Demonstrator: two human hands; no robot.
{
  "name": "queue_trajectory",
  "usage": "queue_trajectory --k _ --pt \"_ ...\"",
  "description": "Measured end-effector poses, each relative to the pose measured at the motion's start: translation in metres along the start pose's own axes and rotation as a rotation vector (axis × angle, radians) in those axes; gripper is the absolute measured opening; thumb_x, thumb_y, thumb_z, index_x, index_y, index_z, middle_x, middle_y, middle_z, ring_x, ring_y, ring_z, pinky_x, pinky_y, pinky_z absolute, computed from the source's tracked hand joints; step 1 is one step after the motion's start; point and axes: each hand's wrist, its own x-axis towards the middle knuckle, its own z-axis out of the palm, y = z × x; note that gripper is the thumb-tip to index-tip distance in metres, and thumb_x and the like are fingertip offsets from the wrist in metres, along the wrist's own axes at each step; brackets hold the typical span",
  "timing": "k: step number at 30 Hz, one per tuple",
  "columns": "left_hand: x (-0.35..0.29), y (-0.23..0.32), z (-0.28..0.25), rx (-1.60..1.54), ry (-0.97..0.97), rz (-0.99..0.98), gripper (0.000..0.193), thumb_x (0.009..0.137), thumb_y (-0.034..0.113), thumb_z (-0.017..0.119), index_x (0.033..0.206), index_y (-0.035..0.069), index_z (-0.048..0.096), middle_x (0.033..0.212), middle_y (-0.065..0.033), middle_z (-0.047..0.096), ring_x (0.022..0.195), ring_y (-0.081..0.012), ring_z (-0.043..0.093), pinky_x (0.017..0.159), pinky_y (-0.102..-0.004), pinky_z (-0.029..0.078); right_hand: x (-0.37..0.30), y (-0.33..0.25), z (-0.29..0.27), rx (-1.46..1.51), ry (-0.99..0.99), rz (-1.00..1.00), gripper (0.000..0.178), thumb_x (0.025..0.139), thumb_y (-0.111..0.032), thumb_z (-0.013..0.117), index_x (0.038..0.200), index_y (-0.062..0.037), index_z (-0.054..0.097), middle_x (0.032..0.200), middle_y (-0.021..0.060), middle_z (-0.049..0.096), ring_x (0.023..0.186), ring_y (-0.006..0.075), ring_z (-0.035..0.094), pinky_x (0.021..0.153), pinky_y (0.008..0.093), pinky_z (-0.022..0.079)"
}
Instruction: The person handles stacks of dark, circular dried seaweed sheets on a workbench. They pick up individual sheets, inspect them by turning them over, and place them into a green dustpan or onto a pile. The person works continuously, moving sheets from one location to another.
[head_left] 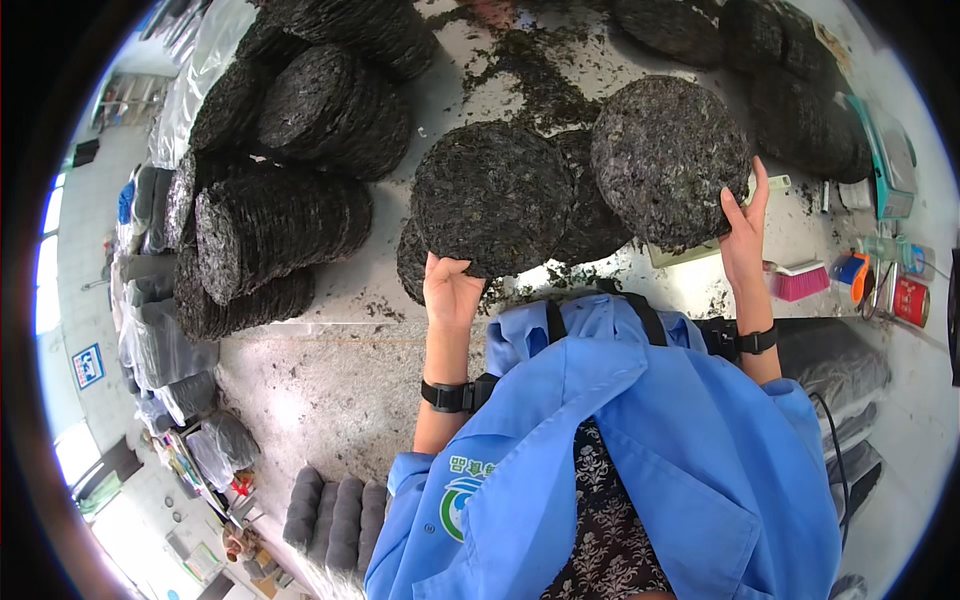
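The pale table (390, 215) is the biggest thing in front of me. Along its left side lie thick rolls of stacked dark sheets (290, 225), and more dark bundles (800, 115) sit at the far right.

Between them are the round dark sheets at my fingers, flat and crusty, their broad faces turned up. The left disc (490, 195) lies ahead of my left fingers and slightly to their right; the right disc (665, 160) lies ahead of my right fingers and to their left. Both are near enough to round that I see no long axis. Each hand is nearer its own disc. Another dark disc (585, 205) shows in the gap, partly covered, and one more (412, 262) peeks out by the left disc's near edge.

My left hand (452, 292) is curled on the near rim of its disc, gripping by the look of it, though the fingers beneath are hidden. My right hand (742, 235) grasps the near right rim of the other, thumb on top and one finger stretched up past the edge; I can't see the rest.

Right of that hand rests a pink-bristled brush (800, 284), then a red can (910, 300). Smallest are the dark crumbs (535, 75) strewn over the far tabletop.
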Motion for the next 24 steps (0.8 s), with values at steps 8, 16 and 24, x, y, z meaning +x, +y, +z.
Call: queue_trajectory --k 8,16,24 --pt "0.001 -0.002 0.012 -0.041 -0.035 -0.007 0.065 0.069 -0.011 0.040 0.132 0.006 0.038 0.128 -0.0159 0.048 0.119 -0.0345 0.047 0.099 -0.0523 0.040 -0.011 0.013 0.005 0.166 -0.042 0.096 0.060 0.089 -0.002 0.051 0.142 -0.0075 0.024 0.145 0.0089 0.027 0.127 0.0174 0.034 0.104 0.0301 0.030" --pt "-0.005 -0.013 0.029 0.251 -0.101 0.219 0.051 0.075 -0.009 0.043 0.126 -0.003 0.041 0.125 -0.0174 0.049 0.115 -0.0307 0.050 0.098 -0.0463 0.041 -0.016 0.012 0.014 0.170 -0.017 0.134 0.059 0.089 -0.002 0.052 0.141 -0.0114 0.027 0.135 0.0084 0.040 0.113 0.0166 0.047 0.096 0.0283 0.039" --pt "-0.021 -0.022 0.091 1.912 -0.787 0.530 0.055 0.070 0.011 0.057 0.125 0.008 0.053 0.144 -0.0137 0.031 0.137 -0.0313 0.022 0.108 -0.0479 0.024 -0.022 0.009 0.037 0.338 -0.211 0.309 0.060 0.088 0.001 0.050 0.141 -0.0137 0.027 0.136 0.0061 0.035 0.112 0.0146 0.046 0.094 0.0285 0.041"
